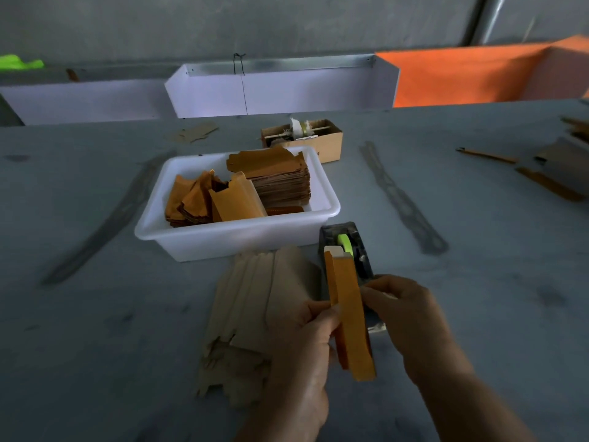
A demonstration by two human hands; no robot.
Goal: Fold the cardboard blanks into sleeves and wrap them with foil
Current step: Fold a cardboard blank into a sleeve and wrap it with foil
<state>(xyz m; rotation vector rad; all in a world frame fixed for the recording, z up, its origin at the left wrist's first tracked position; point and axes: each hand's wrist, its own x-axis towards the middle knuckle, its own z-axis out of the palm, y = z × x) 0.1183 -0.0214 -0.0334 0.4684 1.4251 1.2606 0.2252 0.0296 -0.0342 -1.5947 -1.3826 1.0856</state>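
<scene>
grip: I see left hand (306,333) and right hand (411,314) both pinching the folded orange sleeve (350,317), lower centre
blanks: flat cardboard pile (255,314) under left hand
tub: white tub (178,237) mid-frame, holds orange pieces and stacked blanks (283,180)
dispenser: tape dispenser (350,247) behind sleeve

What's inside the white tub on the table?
The white tub holds a tall stack of flat cardboard blanks at the right and loose orange folded pieces at the left. An orange strip lies in front of the stack. The tub floor beneath them is hidden.
</scene>
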